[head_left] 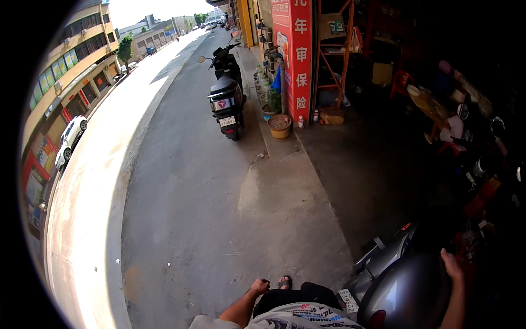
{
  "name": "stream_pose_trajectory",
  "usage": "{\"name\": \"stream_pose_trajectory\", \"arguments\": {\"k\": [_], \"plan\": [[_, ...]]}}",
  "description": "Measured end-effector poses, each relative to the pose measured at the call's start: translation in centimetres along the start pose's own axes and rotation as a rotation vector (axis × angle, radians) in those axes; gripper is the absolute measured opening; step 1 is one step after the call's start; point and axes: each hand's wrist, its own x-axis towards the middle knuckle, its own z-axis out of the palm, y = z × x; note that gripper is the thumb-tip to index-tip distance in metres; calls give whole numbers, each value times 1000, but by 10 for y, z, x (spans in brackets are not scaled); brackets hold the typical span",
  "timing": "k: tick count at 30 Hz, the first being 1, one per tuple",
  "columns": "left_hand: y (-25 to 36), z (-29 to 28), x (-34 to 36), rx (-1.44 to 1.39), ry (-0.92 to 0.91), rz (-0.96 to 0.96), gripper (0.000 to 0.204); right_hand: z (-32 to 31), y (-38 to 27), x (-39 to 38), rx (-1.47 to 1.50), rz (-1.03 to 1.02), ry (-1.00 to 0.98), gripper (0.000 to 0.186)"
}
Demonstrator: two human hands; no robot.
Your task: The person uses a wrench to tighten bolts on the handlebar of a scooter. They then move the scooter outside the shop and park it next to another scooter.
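Both grips unclear — left hand (260,286) near shorts (316,294), right hand (452,265) beside dark scooter (402,285).

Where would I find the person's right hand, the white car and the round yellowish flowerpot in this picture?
Right hand (452,265): head view, middle of the hand.
White car (71,140): head view, its side.
Flowerpot (280,132): head view, outer wall.

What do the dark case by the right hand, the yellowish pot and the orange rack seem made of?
Dark case: probably hard plastic, glossy; broad smooth highlight.
Yellowish pot: ceramic or plastic, can't tell; round rim, finish unclear.
Orange rack: likely metal, painted or rusted; thin straight bars.
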Motion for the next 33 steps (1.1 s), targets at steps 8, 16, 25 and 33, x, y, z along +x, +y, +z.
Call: {"name": "stream_pose_trajectory", "arguments": {"k": [8, 16, 25, 33], "plan": [[88, -80, 128, -28, -215, -22, 25, 10, -63, 41, -135, 156, -95, 57], [285, -98, 186, 248, -137, -123, 24, 46, -112, 155, -33, 313, -487, 49], [554, -70, 291, 327, -262, 135, 31, 72, -84, 274, -50, 118, -387, 42], [737, 72, 374, 497, -381, 277, 26, 149, -41, 359, 295, 370, 34, 29]]}}
